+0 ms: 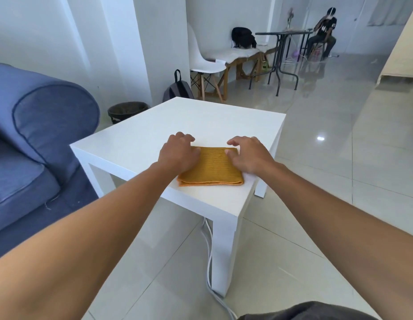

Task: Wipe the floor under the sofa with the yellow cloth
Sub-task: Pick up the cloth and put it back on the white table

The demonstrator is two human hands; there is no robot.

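Note:
A folded yellow cloth [213, 167] lies flat on the near part of a low white table [141, 139]. My left hand [180, 153] rests palm down on the cloth's left edge, fingers spread. My right hand [248, 155] rests on its right edge, thumb on the fabric and fingers curled over the far corner. Neither hand has lifted the cloth. The blue sofa [37, 139] stands at the left, its armrest beside the table. The floor under it is hidden.
Glossy pale tiles [339, 172] stretch to the right and behind. A grey cable [209, 262] runs down by the near table leg. Beyond are a dark bin [127, 110], a backpack [177, 88], a white chair [201, 63], a bench, a black table and a seated person [323, 35].

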